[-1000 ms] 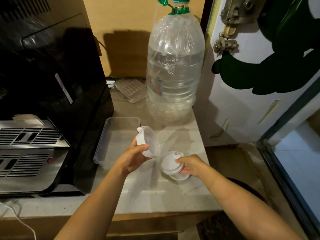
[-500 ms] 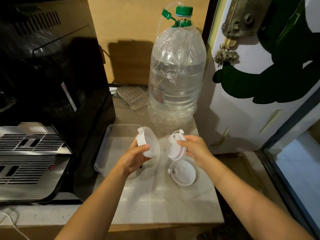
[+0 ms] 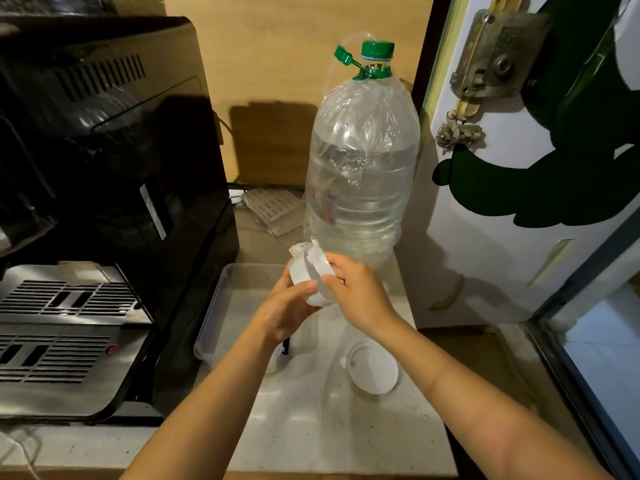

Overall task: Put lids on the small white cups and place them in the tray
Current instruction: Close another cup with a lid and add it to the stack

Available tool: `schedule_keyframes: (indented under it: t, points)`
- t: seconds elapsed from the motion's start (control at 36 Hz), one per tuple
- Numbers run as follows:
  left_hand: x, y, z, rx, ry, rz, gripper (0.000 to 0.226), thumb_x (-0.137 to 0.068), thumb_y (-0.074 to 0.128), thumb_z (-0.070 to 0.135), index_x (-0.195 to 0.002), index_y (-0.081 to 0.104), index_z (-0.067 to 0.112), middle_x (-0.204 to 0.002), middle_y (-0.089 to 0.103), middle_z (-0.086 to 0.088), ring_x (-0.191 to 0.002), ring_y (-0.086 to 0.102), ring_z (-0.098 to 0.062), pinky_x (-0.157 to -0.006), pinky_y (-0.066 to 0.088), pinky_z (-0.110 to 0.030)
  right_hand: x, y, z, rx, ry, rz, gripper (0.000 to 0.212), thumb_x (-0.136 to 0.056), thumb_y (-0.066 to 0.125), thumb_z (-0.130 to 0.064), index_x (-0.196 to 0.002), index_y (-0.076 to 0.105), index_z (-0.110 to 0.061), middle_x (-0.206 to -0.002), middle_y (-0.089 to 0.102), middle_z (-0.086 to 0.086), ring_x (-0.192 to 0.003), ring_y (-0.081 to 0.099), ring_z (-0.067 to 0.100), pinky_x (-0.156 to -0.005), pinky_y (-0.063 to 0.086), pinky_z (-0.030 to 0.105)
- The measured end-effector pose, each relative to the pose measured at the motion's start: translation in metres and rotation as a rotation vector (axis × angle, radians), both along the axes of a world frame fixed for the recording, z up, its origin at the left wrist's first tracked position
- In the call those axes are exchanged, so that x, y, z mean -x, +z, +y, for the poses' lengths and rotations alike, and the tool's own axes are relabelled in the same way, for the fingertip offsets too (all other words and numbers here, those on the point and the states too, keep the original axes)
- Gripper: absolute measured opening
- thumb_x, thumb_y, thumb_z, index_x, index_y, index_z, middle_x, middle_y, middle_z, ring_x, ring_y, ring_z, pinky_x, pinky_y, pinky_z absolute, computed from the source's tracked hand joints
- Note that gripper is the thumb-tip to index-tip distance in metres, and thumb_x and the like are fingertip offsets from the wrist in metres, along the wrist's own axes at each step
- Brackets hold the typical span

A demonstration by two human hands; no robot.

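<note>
My left hand (image 3: 282, 311) grips a small white cup (image 3: 300, 271), tilted on its side above the tray. My right hand (image 3: 358, 292) presses a white lid (image 3: 320, 268) against the cup's mouth. Both hands meet over the near end of the clear plastic tray (image 3: 221, 299), which lies on the pale counter beside the black machine. A second white lid (image 3: 373, 367) lies upside down on the counter, to the right of the tray and below my right wrist.
A large clear water bottle (image 3: 362, 174) with a green cap stands just behind my hands. A black coffee machine (image 3: 104, 174) with a metal drip grate fills the left. A white door (image 3: 519, 202) and the counter's right edge bound the right side.
My right hand lifted a lid off the counter and brought it left onto the cup in my left hand. Both hands rose slightly. One lid stayed on the counter.
</note>
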State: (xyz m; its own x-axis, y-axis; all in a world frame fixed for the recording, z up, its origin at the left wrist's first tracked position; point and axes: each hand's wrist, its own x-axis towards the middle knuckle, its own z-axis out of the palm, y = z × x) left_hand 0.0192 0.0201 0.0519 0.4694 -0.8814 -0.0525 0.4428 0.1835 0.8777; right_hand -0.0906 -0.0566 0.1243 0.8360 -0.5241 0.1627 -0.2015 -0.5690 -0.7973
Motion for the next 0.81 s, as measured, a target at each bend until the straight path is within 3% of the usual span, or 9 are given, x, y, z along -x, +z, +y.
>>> schedule_keyframes:
  t: [0.06, 0.14, 0.28, 0.42, 0.5, 0.61, 0.81]
  points:
    - [-0.001, 0.001, -0.001, 0.01, -0.001, -0.012, 0.107, -0.041, 0.09, 0.037, -0.133, 0.039, 0.016, -0.095, 0.071, -0.004, -0.088, 0.068, -0.018, -0.071, 0.056, -0.031, -0.004, 0.0, 0.003, 0.032, 0.026, 0.009, 0.031, -0.088, 0.047, -0.005, -0.114, 0.062, -0.005, -0.101, 0.07, 0.022, -0.093, 0.063, 0.037, -0.082, 0.052, 0.048]
    - [-0.002, 0.002, 0.0, 0.013, 0.007, -0.018, 0.102, -0.038, 0.091, 0.036, -0.127, 0.043, 0.019, -0.092, 0.071, -0.003, -0.085, 0.069, -0.017, -0.069, 0.056, -0.03, -0.007, 0.001, 0.005, 0.022, 0.058, 0.033, 0.029, -0.086, 0.044, -0.003, -0.109, 0.063, -0.002, -0.095, 0.069, 0.022, -0.088, 0.062, 0.037, -0.078, 0.053, 0.047]
    - [-0.007, 0.002, 0.002, 0.019, 0.006, -0.014, 0.11, -0.039, 0.091, 0.033, -0.134, 0.038, 0.015, -0.099, 0.066, -0.009, -0.087, 0.069, -0.019, -0.069, 0.056, -0.031, -0.011, 0.002, 0.002, -0.047, 0.116, 0.081, 0.025, -0.087, 0.044, -0.001, -0.103, 0.064, -0.001, -0.079, 0.059, 0.016, -0.075, 0.05, 0.028, -0.064, 0.04, 0.031]
    - [-0.007, 0.002, 0.0, 0.021, -0.005, -0.016, 0.11, -0.036, 0.093, 0.033, -0.131, 0.039, 0.021, -0.105, 0.063, -0.01, -0.089, 0.069, -0.018, -0.07, 0.056, -0.029, -0.014, 0.005, 0.003, -0.14, 0.138, 0.081, 0.033, -0.091, 0.041, -0.003, -0.114, 0.064, -0.006, -0.105, 0.068, 0.023, -0.099, 0.06, 0.036, -0.086, 0.049, 0.043]
    - [-0.007, 0.001, -0.001, 0.003, -0.007, -0.023, 0.114, -0.035, 0.093, 0.033, -0.134, 0.037, 0.021, -0.109, 0.06, -0.011, -0.091, 0.067, -0.019, -0.071, 0.057, -0.029, -0.016, 0.003, 0.0, -0.209, 0.13, 0.096, 0.032, -0.092, 0.038, -0.006, -0.111, 0.063, 0.002, -0.106, 0.064, 0.03, -0.103, 0.057, 0.042, -0.079, 0.047, 0.036]
    - [-0.009, -0.001, -0.002, -0.018, -0.006, -0.04, 0.12, -0.037, 0.092, 0.029, -0.14, 0.03, 0.018, -0.114, 0.058, -0.015, -0.097, 0.065, -0.024, -0.074, 0.057, -0.032, -0.016, 0.003, -0.003, -0.315, 0.111, 0.12, 0.031, -0.092, 0.04, -0.007, -0.109, 0.062, 0.008, -0.112, 0.061, 0.033, -0.11, 0.055, 0.044, -0.094, 0.045, 0.052]
    - [-0.009, -0.009, -0.006, -0.055, 0.036, -0.066, 0.083, -0.062, 0.068, 0.003, -0.136, 0.034, 0.021, -0.111, 0.057, -0.013, -0.095, 0.063, -0.025, -0.073, 0.059, -0.034, -0.014, 0.0, -0.01, -0.412, 0.16, 0.147, 0.034, -0.093, 0.041, -0.004, -0.119, 0.063, -0.004, -0.121, 0.063, 0.024, -0.116, 0.058, 0.035, -0.102, 0.046, 0.048]
